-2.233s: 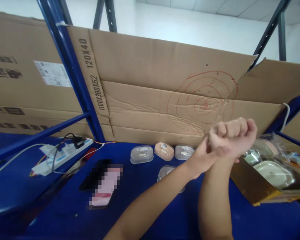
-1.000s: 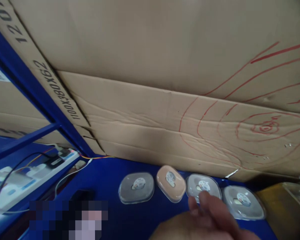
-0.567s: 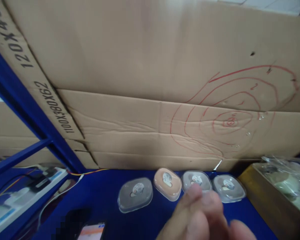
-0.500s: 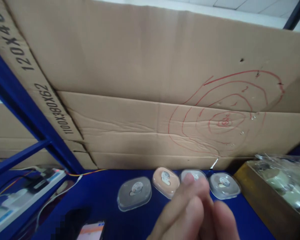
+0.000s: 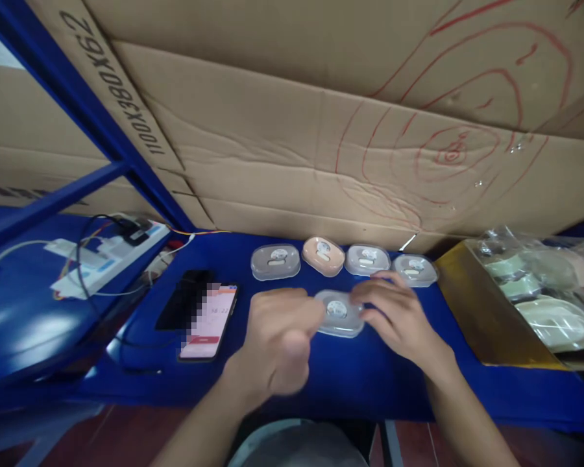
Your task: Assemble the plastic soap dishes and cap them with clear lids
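A grey plastic box with a clear lid and a round white sticker (image 5: 338, 312) lies on the blue tabletop between my hands. My right hand (image 5: 394, 314) has its thumb and fingertips on the box's right end. By the left end, my left hand (image 5: 282, 340) is closed with curled fingers, its thumb toward me; whatever may be inside those fingers is hidden. Behind them stands a row of similar boxes: a grey one (image 5: 275, 263), a peach one (image 5: 324, 256), another grey one (image 5: 367, 261) and a grey one (image 5: 415, 270) at the right, partly near my right fingers.
On the right is a cardboard carton (image 5: 472, 311) with plastic-wrapped pale green parts (image 5: 559, 321). A phone (image 5: 209, 324) and a power strip (image 5: 111, 259) with cables lie left. A cardboard sheet (image 5: 253, 136) with red rings walls off the back, beside a blue post (image 5: 87, 97).
The view has tilted down. One blurred hand covered part of the box row before; now both hands show lower down, around a grey box in front of that row.
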`<action>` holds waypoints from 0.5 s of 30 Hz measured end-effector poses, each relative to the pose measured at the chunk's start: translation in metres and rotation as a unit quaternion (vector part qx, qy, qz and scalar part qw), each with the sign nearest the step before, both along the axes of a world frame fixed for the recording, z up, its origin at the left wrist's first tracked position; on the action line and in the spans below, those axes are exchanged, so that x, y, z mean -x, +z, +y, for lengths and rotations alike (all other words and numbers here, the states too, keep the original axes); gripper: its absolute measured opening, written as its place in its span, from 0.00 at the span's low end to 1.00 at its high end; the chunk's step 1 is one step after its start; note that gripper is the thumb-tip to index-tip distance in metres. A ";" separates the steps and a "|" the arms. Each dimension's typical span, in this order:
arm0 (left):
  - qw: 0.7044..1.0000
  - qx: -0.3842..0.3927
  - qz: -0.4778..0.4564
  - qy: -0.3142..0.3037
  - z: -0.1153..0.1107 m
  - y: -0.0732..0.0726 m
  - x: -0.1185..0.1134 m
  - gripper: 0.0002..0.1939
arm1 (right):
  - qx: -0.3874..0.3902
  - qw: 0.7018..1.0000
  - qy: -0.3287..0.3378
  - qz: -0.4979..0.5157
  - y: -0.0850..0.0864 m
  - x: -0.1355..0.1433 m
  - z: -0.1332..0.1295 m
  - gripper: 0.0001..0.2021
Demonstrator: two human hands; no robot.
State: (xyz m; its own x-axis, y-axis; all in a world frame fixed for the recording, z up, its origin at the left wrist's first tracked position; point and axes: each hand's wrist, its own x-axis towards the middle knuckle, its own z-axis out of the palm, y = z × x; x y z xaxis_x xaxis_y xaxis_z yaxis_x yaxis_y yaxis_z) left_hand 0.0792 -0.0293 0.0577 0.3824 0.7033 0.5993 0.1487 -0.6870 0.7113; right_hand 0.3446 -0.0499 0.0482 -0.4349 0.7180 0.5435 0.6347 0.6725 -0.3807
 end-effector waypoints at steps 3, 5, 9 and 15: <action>0.984 -0.009 0.176 0.018 0.014 -0.043 -0.006 0.21 | 0.098 0.989 -0.040 -0.106 -0.056 -0.010 0.005 0.37; 0.958 0.035 0.284 -0.015 0.021 -0.078 -0.005 0.28 | 0.137 0.983 -0.049 -0.112 -0.092 -0.012 0.007 0.38; 0.935 0.077 0.342 -0.052 0.032 -0.127 -0.003 0.45 | 0.157 0.984 -0.037 -0.076 -0.128 -0.013 0.009 0.34; 0.945 0.095 0.304 -0.073 0.042 -0.140 -0.008 0.50 | 0.172 0.984 -0.023 -0.045 -0.129 -0.020 0.002 0.36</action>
State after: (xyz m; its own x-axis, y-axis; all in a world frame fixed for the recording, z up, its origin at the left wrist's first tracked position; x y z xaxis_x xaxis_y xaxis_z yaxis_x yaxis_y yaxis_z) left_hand 0.0870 0.0127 -0.0826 0.7160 0.6901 0.1055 0.4839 -0.5994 0.6377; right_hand 0.3650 -0.0477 -0.0807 -0.4325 0.8731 0.2251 0.7030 0.4829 -0.5221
